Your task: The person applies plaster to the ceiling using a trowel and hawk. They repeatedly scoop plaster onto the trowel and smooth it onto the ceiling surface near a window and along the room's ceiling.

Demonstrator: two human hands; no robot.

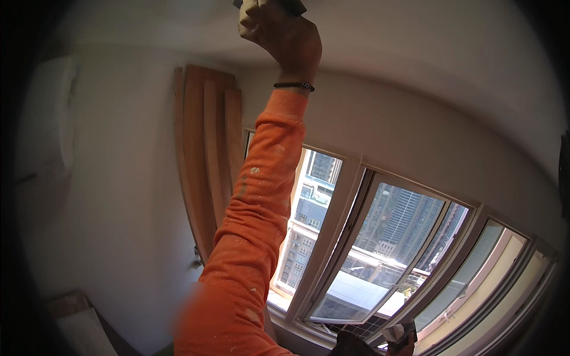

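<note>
While the left arm reaches up in its pale-flecked orange sleeve (255,178), the left hand (285,38) has its fingers (249,26) clamped on a dark flat tool (291,5), cut off by the top edge. Low in view, before the window (395,219), the right hand (406,350) shows only partly beside a dark object (409,333); how its fingers stand, I cannot tell. Brown boards (196,124) stand upright to the left.

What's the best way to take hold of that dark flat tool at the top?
Probably by the middle of the dark flat tool, from below, where the left hand has it: dark ends show on both sides of that hand. The tool's top is out of view.
</note>
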